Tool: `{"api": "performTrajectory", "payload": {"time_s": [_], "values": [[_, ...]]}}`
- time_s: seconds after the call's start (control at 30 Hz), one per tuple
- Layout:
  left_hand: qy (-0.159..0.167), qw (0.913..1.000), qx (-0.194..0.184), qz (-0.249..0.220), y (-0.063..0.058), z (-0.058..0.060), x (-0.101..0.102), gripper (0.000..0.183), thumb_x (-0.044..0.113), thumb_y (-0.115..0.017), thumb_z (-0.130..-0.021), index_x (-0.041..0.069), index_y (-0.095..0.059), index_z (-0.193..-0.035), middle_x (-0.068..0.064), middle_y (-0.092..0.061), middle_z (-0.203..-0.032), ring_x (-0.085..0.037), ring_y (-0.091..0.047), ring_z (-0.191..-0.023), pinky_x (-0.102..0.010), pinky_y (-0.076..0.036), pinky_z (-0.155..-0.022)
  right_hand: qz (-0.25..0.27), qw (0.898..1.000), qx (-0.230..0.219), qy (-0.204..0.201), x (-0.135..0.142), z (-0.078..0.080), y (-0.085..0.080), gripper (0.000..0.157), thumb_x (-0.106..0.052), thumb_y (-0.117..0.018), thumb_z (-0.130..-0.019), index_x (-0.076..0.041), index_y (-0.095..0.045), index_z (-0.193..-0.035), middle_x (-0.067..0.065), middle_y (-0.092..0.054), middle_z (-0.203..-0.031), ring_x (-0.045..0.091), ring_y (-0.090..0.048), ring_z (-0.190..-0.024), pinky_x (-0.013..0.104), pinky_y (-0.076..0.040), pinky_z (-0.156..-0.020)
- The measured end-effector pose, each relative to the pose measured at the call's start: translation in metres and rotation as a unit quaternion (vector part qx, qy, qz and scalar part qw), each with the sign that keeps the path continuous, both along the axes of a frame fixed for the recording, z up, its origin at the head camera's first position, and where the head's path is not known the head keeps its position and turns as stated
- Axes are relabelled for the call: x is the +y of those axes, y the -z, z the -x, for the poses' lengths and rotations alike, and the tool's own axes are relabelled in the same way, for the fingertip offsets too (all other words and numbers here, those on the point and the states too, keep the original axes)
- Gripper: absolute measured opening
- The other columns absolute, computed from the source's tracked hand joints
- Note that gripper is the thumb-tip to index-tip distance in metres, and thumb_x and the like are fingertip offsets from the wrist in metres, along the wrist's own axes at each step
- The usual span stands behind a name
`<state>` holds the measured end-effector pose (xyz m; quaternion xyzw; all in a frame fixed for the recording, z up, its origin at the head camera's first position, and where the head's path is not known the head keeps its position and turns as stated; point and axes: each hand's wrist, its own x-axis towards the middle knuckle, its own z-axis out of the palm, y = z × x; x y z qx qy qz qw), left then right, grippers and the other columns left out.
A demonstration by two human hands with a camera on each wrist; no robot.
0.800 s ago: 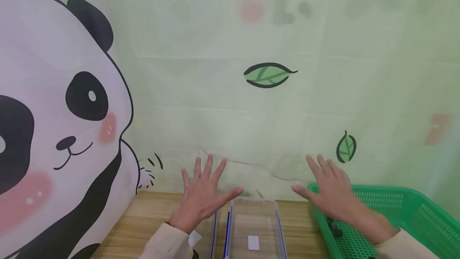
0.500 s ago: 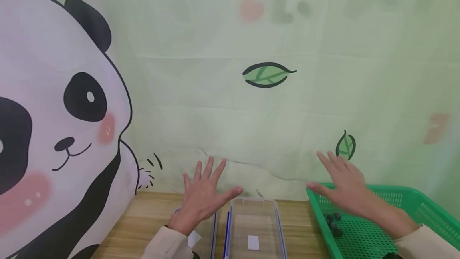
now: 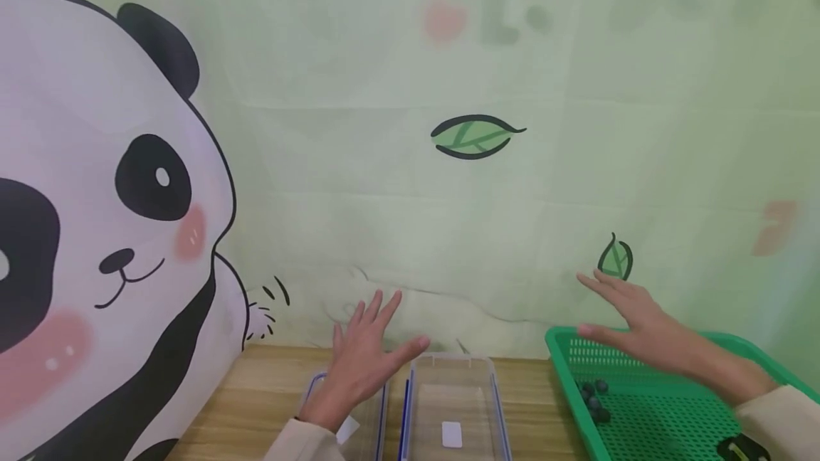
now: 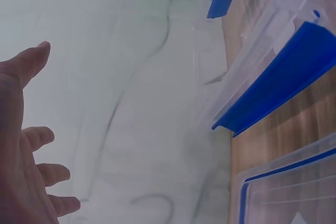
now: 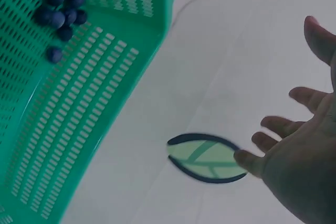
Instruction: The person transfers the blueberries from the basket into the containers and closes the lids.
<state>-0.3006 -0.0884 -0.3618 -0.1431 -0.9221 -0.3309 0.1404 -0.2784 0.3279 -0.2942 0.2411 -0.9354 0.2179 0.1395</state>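
My left hand [image 3: 361,365] is raised with its fingers spread, above a clear lidded box [image 3: 365,418] with a blue edge. Nothing is in its grasp. To its right stands a second clear plastic box [image 3: 470,404], with blue side clips [image 4: 289,77] visible in the left wrist view. Over the green basket [image 3: 566,383] my right hand [image 3: 647,326] hovers, fingers extended and holding nothing. Several blueberries [image 5: 58,18] lie together in a corner of the basket, best seen in the right wrist view.
The boxes and basket stand on a wooden table [image 3: 538,404]. Behind it hangs a pale green cloth [image 3: 359,183] printed with leaves and a large panda [image 3: 83,233] on the left. A white label [image 3: 451,435] shows on the second box.
My right hand has moved right, bringing the blueberries into the head view. The left hand has dipped slightly and turned, and more of the box beneath it shows.
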Motion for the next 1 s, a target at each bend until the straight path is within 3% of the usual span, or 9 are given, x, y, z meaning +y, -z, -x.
{"api": "performTrajectory", "payload": {"time_s": [0.2, 0.33, 0.57, 0.7, 0.83, 1.0], "values": [[-0.010, 0.9995, -0.018, -0.025, 0.010, 0.000, 0.000, 0.095, 0.076, -0.064, -0.091, 0.023, -0.038, -0.167, -0.014, -0.025, -0.173, -0.047, -0.016, -0.158, -0.086, -0.002, -0.116, 0.018, 0.999, -0.004, -0.026, 0.019, 0.008, 0.002, 0.076, -0.030, -0.075, -0.101, 0.001, -0.040, -0.161, 0.031, -0.038, -0.161, 0.057, -0.033, -0.145, 0.082, -0.035, -0.106], [-0.009, 0.9990, -0.022, -0.037, 0.017, -0.001, -0.001, 0.097, 0.072, -0.071, -0.089, 0.020, -0.040, -0.166, -0.017, -0.028, -0.171, -0.049, -0.022, -0.156, -0.087, -0.006, -0.115, 0.013, 1.000, -0.018, -0.014, 0.028, 0.013, 0.004, 0.075, -0.033, -0.077, -0.100, -0.001, -0.043, -0.159, 0.031, -0.042, -0.159, 0.057, -0.036, -0.144, 0.080, -0.039, -0.105], [0.007, 0.9963, -0.021, -0.082, 0.031, -0.002, 0.000, 0.098, 0.056, -0.084, -0.085, 0.013, -0.044, -0.163, -0.025, -0.033, -0.167, -0.053, -0.033, -0.149, -0.082, -0.027, -0.115, 0.012, 0.999, -0.037, 0.006, 0.045, 0.020, 0.012, 0.068, -0.033, -0.075, -0.101, -0.003, -0.049, -0.156, 0.030, -0.050, -0.154, 0.058, -0.046, -0.137, 0.077, -0.048, -0.099], [0.013, 0.9932, -0.030, -0.112, 0.041, -0.001, 0.000, 0.095, 0.045, -0.089, -0.084, 0.010, -0.046, -0.161, -0.027, -0.035, -0.165, -0.054, -0.036, -0.147, -0.077, -0.033, -0.116, 0.011, 1.000, -0.028, 0.010, 0.053, 0.024, 0.018, 0.059, -0.030, -0.074, -0.103, 0.000, -0.056, -0.150, 0.028, -0.057, -0.147, 0.056, -0.049, -0.134, 0.075, -0.050, -0.099], [0.015, 0.9913, -0.037, -0.125, 0.049, -0.001, 0.000, 0.090, 0.038, -0.090, -0.084, 0.006, -0.049, -0.158, -0.027, -0.042, -0.161, -0.053, -0.039, -0.145, -0.075, -0.035, -0.115, 0.015, 1.000, -0.015, 0.011, 0.061, 0.030, 0.025, 0.050, -0.025, -0.072, -0.104, 0.003, -0.061, -0.144, 0.027, -0.062, -0.141, 0.053, -0.054, -0.130, 0.069, -0.054, -0.099], [0.016, 0.9886, -0.050, -0.141, 0.057, -0.001, 0.000, 0.083, 0.031, -0.091, -0.084, 0.004, -0.054, -0.153, -0.025, -0.049, -0.156, -0.052, -0.043, -0.143, -0.072, -0.038, -0.115, 0.032, 0.999, -0.036, 0.012, 0.069, 0.037, 0.031, 0.045, -0.024, -0.072, -0.104, 0.002, -0.064, -0.140, 0.022, -0.067, -0.136, 0.048, -0.061, -0.125, 0.050, -0.062, -0.094]]}}
